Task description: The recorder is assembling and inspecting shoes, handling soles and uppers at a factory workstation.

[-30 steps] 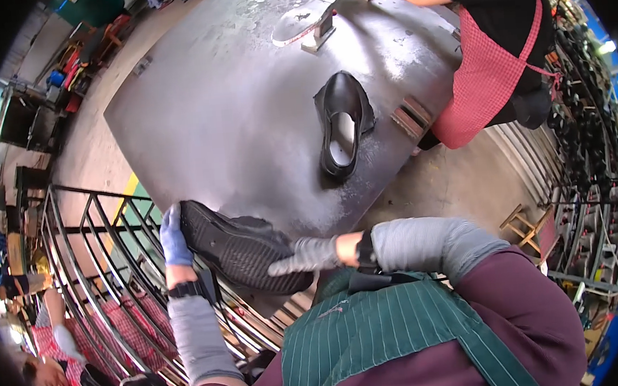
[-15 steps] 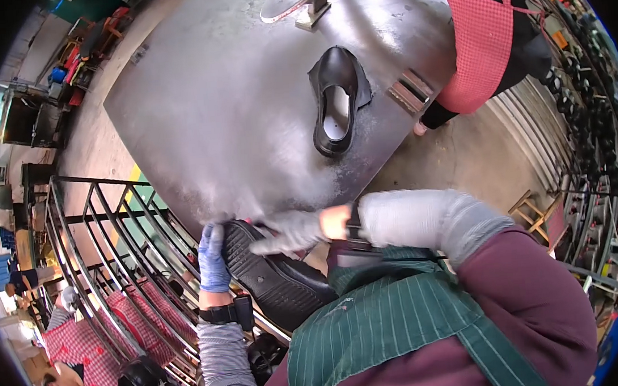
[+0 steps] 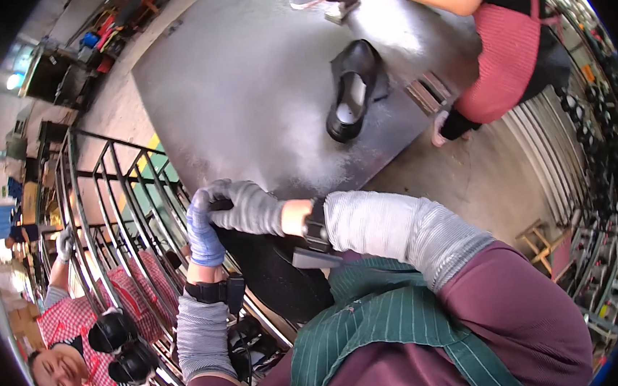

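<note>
Black shoe [image 3: 275, 272] appears under two-handed handling: left hand [image 3: 205, 234] grips its eleven-o'clock end, right hand [image 3: 246, 206] curls alongside (finger contact hidden). Next move likely requires steady support.

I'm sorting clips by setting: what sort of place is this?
Probably a shoe workshop: a black leather-look shoe sits on a broad grey metal table, and someone beside it wears a red patterned cloth apron.

A long black shoe [image 3: 276, 279] was held aslant, clear of any support below. One end pointed to the upper left, partly hidden by the left grip [image 3: 205, 234] and the right grip [image 3: 245, 205]; the other slanted toward the lower right. Its dark facing side showed little readable detail.
</note>
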A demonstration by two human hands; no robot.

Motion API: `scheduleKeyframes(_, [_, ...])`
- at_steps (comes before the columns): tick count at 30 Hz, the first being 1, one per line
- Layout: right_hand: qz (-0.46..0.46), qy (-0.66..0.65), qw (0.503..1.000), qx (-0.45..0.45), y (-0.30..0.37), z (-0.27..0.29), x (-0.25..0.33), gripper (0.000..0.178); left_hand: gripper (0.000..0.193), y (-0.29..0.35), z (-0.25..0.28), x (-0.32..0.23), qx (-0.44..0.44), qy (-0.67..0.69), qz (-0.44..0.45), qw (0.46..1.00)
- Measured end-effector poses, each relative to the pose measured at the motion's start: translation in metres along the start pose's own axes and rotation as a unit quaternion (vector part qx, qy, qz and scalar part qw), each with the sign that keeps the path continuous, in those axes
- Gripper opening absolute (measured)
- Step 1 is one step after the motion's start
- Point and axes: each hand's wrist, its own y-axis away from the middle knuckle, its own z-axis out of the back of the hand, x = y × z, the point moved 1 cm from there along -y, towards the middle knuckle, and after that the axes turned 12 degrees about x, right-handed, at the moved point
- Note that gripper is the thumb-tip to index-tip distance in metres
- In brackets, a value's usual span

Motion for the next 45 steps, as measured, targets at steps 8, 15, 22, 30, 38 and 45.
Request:
scheduleKeyframes(8, [-0.02,-0.078,0.997,0.021,0.071,-0.016,0.052,0.028,0.028,0.075,-0.053,-0.004,-0.034,-0.296,-0.144,0.944])
scheduleKeyframes(15, [-0.292,-0.493,0.806,0.146,0.199,-0.022,0.034,0.064,0.065,0.191,-0.157,0.005,-0.046,-0.37,-0.232,0.898])
scheduleKeyframes(22, [-0.147,-0.009,0.981,0.127,0.198,0.056,0.105,0.033,0.07,0.216,-0.173,0.012,-0.293,0.067,-0.063,0.952])
scheduleKeyframes(30, [-0.018,0.451,0.892,-0.02,0.066,0.162,0.004,0.039,0.065,0.167,-0.139,0.109,-0.38,0.2,-0.023,0.903])
scheduleKeyframes(38, [-0.119,0.552,0.823,-0.057,0.093,0.232,-0.11,0.037,0.062,0.052,0.015,0.062,-0.174,-0.17,0.082,0.966])
scheduleKeyframes(45, [-0.227,0.534,0.814,0.001,0.114,0.18,-0.058,0.038,0.065,-0.106,0.077,0.03,0.098,-0.048,0.092,0.99])
